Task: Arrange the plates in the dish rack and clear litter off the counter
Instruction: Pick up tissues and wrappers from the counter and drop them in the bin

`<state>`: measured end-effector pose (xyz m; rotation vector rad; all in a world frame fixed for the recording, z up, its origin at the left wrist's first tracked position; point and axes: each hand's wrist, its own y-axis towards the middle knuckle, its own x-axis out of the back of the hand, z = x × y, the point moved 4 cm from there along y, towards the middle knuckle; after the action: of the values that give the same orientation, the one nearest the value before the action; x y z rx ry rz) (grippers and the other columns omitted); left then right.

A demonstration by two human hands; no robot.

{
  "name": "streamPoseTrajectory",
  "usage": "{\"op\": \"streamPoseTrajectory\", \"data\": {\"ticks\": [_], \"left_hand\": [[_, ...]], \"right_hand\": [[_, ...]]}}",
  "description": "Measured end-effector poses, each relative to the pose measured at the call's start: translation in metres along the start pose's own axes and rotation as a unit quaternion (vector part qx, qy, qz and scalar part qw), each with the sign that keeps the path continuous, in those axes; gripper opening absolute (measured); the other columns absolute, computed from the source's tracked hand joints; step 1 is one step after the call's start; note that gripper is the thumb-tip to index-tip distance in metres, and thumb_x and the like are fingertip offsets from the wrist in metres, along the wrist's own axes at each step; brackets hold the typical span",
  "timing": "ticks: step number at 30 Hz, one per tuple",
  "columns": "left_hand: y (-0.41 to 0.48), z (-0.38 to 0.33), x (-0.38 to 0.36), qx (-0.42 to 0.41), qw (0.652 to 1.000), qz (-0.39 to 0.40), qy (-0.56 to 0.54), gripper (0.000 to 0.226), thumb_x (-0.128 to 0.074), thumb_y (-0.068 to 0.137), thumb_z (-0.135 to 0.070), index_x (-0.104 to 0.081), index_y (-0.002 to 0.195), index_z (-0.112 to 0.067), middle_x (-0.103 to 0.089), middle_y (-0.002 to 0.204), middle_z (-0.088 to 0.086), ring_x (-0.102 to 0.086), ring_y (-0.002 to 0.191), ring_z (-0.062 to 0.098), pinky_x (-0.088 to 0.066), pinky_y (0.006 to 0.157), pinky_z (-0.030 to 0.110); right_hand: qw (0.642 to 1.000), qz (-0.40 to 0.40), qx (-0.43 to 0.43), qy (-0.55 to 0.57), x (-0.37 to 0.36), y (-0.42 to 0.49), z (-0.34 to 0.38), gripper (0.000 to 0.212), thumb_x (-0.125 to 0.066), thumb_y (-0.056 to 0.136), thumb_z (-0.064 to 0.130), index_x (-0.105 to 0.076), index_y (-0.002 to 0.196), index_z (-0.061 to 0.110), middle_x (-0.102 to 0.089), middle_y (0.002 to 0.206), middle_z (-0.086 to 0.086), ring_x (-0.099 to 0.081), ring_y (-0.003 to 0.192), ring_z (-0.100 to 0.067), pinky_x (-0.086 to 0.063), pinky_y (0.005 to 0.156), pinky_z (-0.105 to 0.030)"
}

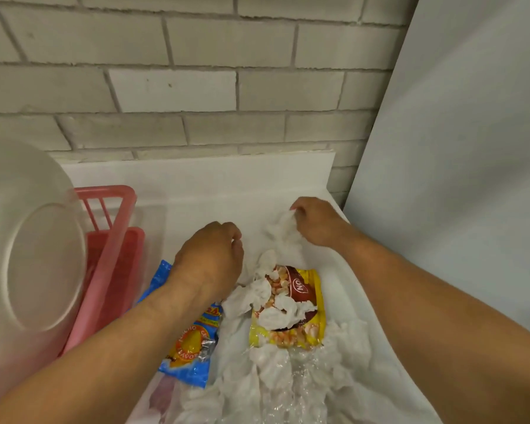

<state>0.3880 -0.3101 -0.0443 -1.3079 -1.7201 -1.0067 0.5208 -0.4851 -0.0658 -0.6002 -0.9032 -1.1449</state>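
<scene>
Pinching a crumpled tissue (280, 229) between curled fingertips, the right hand (315, 223) is seen at centre right of the frame, low over the white counter (211, 185). The left hand (210, 258) is held at frame centre with its fingers curled downward. Whether anything is grasped by it cannot be told, since the fingertips are hidden. A blue wrapper (190, 347) is laid under the left wrist and forearm. Just to its right a yellow wrapper (314, 301) is found, partly covered by torn tissue pieces (266, 293), and clear plastic (300, 371) is spread below it toward the bottom edge.

At the left a pink dish rack (117, 255) is placed, and a translucent plate (43, 264) is propped tilted in it, blurred. Bare counter is left in the upper centre, between the rack and the right hand, and is bounded behind by a brick wall (196, 87). The counter's right edge is closed off by a white panel (456, 148).
</scene>
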Motion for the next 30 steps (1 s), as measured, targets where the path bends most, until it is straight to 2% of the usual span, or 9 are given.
{"op": "streamPoseTrajectory", "data": {"ticks": [4, 9, 11, 14, 17, 19, 22, 26, 30], "left_hand": [[0.012, -0.009, -0.012, -0.021, 0.998, 0.06, 0.009, 0.029, -0.034, 0.1, -0.026, -0.056, 0.117, -0.019, -0.057, 0.113, 0.001, -0.054, 0.101, 0.019, -0.046, 0.084, 0.032], [0.025, -0.018, -0.031, -0.028, 0.984, 0.172, 0.027, 0.045, -0.04, 0.094, -0.054, -0.055, 0.121, -0.021, -0.059, 0.117, -0.001, -0.056, 0.097, 0.018, -0.045, 0.078, 0.03], [0.03, -0.023, -0.039, -0.019, 0.974, 0.209, 0.084, 0.052, -0.045, 0.088, -0.063, -0.061, 0.105, -0.016, -0.062, 0.107, 0.0, -0.058, 0.092, 0.02, -0.044, 0.071, 0.029], [0.033, -0.028, -0.052, -0.018, 0.968, 0.228, 0.106, 0.047, -0.054, 0.087, -0.055, -0.053, 0.068, -0.012, -0.058, 0.073, 0.004, -0.057, 0.07, 0.021, -0.04, 0.058, 0.029], [0.032, -0.028, -0.05, -0.008, 0.983, 0.182, 0.021, 0.042, -0.053, 0.092, -0.041, -0.052, 0.062, -0.011, -0.054, 0.066, 0.002, -0.055, 0.066, 0.02, -0.041, 0.059, 0.029], [0.033, -0.028, -0.035, -0.018, 0.993, 0.112, -0.043, 0.04, -0.051, 0.094, -0.04, -0.056, 0.066, -0.012, -0.058, 0.069, 0.0, -0.054, 0.066, 0.017, -0.04, 0.059, 0.028], [0.034, -0.028, -0.003, -0.046, 0.994, 0.019, -0.102, 0.032, -0.047, 0.096, -0.038, -0.054, 0.074, -0.015, -0.058, 0.072, -0.003, -0.052, 0.066, 0.012, -0.036, 0.053, 0.027], [0.029, -0.019, 0.028, -0.026, 0.976, -0.005, -0.214, 0.012, -0.039, 0.099, -0.024, -0.052, 0.1, -0.024, -0.068, 0.089, -0.007, -0.061, 0.081, 0.01, -0.046, 0.062, 0.022], [0.015, -0.01, 0.056, -0.017, 0.966, -0.042, -0.256, 0.034, -0.031, 0.098, -0.011, -0.056, 0.114, -0.027, -0.063, 0.091, 0.0, -0.062, 0.083, 0.019, -0.046, 0.062, 0.021]], "right_hand": [[0.989, -0.085, -0.029, 0.116, 0.031, -0.028, -0.008, 0.036, -0.034, 0.09, -0.003, -0.063, 0.089, 0.019, -0.058, 0.09, 0.004, -0.054, 0.077, -0.012, -0.039, 0.049, -0.011], [0.962, -0.138, -0.086, 0.22, 0.048, -0.063, -0.014, 0.052, -0.03, 0.085, -0.006, -0.069, 0.063, 0.021, -0.062, 0.076, 0.008, -0.053, 0.065, -0.01, -0.039, 0.047, -0.014], [0.947, -0.141, -0.113, 0.267, 0.049, -0.073, -0.018, 0.043, -0.034, 0.084, -0.006, -0.066, 0.064, 0.016, -0.061, 0.072, 0.005, -0.053, 0.065, -0.011, -0.041, 0.054, -0.019], [0.908, -0.113, -0.164, 0.369, 0.045, -0.088, -0.024, 0.021, -0.049, 0.087, 0.012, -0.057, 0.068, 0.012, -0.053, 0.065, -0.003, -0.05, 0.057, -0.016, -0.042, 0.053, -0.027], [0.918, -0.098, -0.169, 0.346, 0.042, -0.099, -0.028, 0.027, -0.072, 0.076, 0.039, -0.063, 0.076, 0.013, -0.066, 0.069, 0.001, -0.064, 0.066, -0.018, -0.052, 0.061, -0.032], [0.93, -0.119, -0.158, 0.31, 0.042, -0.104, -0.028, 0.026, -0.079, 0.072, 0.033, -0.061, 0.074, 0.015, -0.063, 0.065, 0.005, -0.063, 0.063, -0.015, -0.051, 0.055, -0.028], [0.917, -0.116, -0.164, 0.346, 0.042, -0.109, -0.028, 0.023, -0.071, 0.077, 0.007, -0.052, 0.067, 0.014, -0.057, 0.069, -0.006, -0.061, 0.067, -0.022, -0.047, 0.058, -0.032], [0.906, -0.129, -0.17, 0.366, 0.042, -0.114, -0.018, 0.022, -0.062, 0.086, 0.0, -0.058, 0.076, 0.019, -0.06, 0.088, -0.008, -0.061, 0.081, -0.028, -0.052, 0.064, -0.035], [0.921, -0.147, -0.117, 0.342, 0.037, -0.12, 0.008, 0.023, -0.053, 0.096, 0.013, -0.064, 0.093, 0.033, -0.069, 0.085, 0.003, -0.06, 0.066, -0.004, -0.042, 0.047, -0.015]]}}
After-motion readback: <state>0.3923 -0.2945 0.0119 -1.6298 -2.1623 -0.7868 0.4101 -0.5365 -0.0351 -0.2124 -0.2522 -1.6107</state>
